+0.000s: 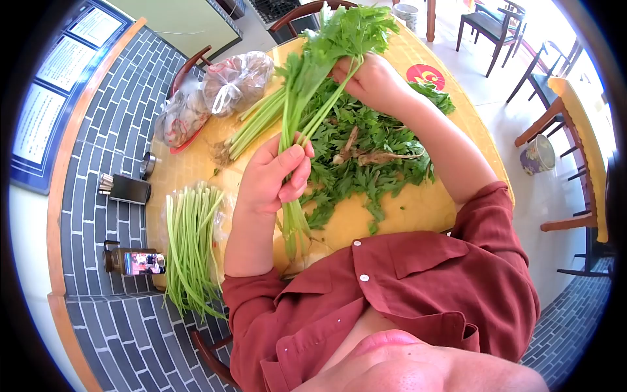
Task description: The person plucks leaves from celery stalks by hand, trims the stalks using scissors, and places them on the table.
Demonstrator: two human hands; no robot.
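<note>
A bunch of leafy celery (297, 108) is held upright over the table, its leaves at the top and its stalk ends low near my shirt. My left hand (277, 171) is closed round the stalks at mid-length. Higher up, my right hand (369, 81) has its fingers curled at a stalk just below the leaves; the fingertips are partly hidden by the greens. Beneath my right forearm lies a pile of celery leaves (366, 137) with pale root pieces (385, 157) on it. Further celery stalks (261, 124) with roots lie behind my left hand.
Stripped stalks (192, 242) lie at the table's left edge, hanging over it. Tied plastic bags (238, 81) stand at the far left. A phone (144, 263) and a dark holder (127, 189) are by the brick wall. Chairs (490, 36) and a bin (538, 155) stand to the right.
</note>
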